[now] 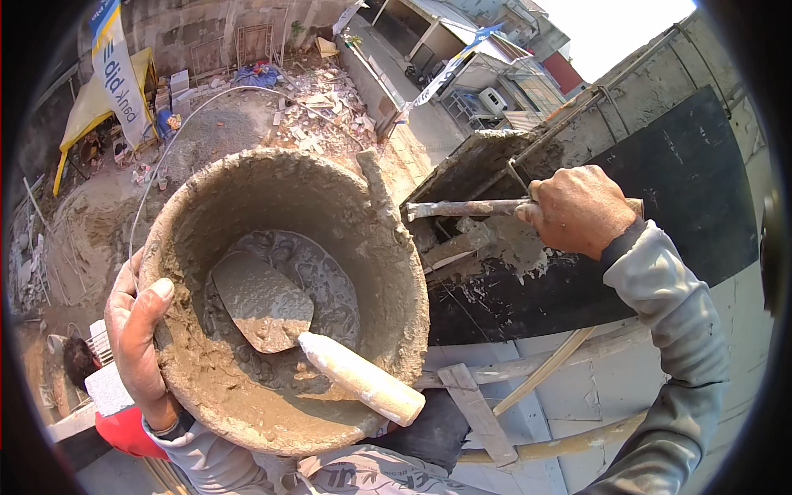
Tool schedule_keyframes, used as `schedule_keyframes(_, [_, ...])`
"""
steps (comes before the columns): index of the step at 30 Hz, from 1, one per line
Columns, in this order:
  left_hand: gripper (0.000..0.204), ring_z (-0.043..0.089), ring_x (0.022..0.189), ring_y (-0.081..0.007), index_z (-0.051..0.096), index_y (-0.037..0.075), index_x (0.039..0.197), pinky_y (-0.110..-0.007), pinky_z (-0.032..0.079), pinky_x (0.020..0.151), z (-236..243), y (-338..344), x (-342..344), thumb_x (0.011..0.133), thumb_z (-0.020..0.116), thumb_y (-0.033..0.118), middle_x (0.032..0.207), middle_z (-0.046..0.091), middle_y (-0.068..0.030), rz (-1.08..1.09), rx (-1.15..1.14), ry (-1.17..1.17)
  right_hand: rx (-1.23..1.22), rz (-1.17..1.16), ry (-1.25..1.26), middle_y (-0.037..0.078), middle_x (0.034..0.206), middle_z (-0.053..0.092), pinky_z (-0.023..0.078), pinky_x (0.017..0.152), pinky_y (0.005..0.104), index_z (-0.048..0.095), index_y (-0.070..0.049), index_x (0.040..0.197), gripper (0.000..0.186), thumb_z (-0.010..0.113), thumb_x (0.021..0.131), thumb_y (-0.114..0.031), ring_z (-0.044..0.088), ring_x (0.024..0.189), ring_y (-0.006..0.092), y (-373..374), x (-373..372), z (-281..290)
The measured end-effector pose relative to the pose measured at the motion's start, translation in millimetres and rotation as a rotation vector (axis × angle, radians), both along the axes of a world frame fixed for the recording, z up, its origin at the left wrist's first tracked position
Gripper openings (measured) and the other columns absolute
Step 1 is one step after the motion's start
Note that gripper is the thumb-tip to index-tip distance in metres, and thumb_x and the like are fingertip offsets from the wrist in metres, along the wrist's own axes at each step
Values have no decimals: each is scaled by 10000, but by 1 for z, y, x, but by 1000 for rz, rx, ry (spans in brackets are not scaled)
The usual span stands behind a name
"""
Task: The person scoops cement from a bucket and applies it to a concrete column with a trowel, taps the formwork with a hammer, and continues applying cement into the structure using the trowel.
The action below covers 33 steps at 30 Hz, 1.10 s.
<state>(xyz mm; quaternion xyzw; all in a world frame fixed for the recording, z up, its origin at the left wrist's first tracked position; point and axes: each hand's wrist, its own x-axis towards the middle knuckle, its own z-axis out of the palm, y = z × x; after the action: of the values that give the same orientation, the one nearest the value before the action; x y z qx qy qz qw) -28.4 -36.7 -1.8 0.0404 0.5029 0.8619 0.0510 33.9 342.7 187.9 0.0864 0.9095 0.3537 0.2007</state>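
Note:
My left hand [140, 334] is closed on the rim of a round bucket [186, 355], thumb on the inner wall and fingers outside. Wet grey mortar [330, 280] lies in the bottom, and dried mortar cakes the bucket's walls. Inside rests a trowel [264, 301], its blade smeared with mortar and its pale handle leaning toward the near right rim. To the right, my right hand [582, 210] is wrapped round a mortar-stained bar [466, 209] that spans the open formwork trough [462, 169]. What fixes the bar's ends is hard to see.
A black panel [660, 181] lines the trough's near side. Below it are wooden poles [544, 375] and a short plank [478, 412]. Far below lie rubble [326, 107] and a sand heap [103, 239]. Another person's dark-haired head [80, 360] shows at the lower left.

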Motion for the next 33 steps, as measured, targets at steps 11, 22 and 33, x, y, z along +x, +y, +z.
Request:
schedule_keyframes(11, [564, 666, 1032, -207, 463, -135, 1357, -326, 528, 946, 0, -1, 0, 870, 616, 105, 1201, 645, -198, -8, 22, -6, -76, 101, 61, 169, 656, 673, 558, 659, 470, 709, -34, 919, 387, 595, 975, -400, 709, 658, 337, -8, 13, -3])
schedule_keyframes(22, [570, 678, 1016, -209, 453, -139, 1364, -323, 531, 946, 1, -1, 0, 873, 615, 101, 1194, 655, -203, -13, 36, -15, -102, 73, 73, 179, 690, 693, 570, 686, 470, 741, -26, 846, 389, 613, 952, -377, 721, 700, 358, -8, 16, -11])
schedule_keyframes(33, [579, 666, 1043, -213, 467, -137, 1362, -322, 514, 968, 1, -1, 2, 857, 617, 103, 1212, 647, -204, 14, 52, -19, -67, 154, 83, 186, 706, 707, 582, 664, 447, 775, -41, 838, 390, 607, 943, -377, 729, 696, 339, -2, 12, -11])
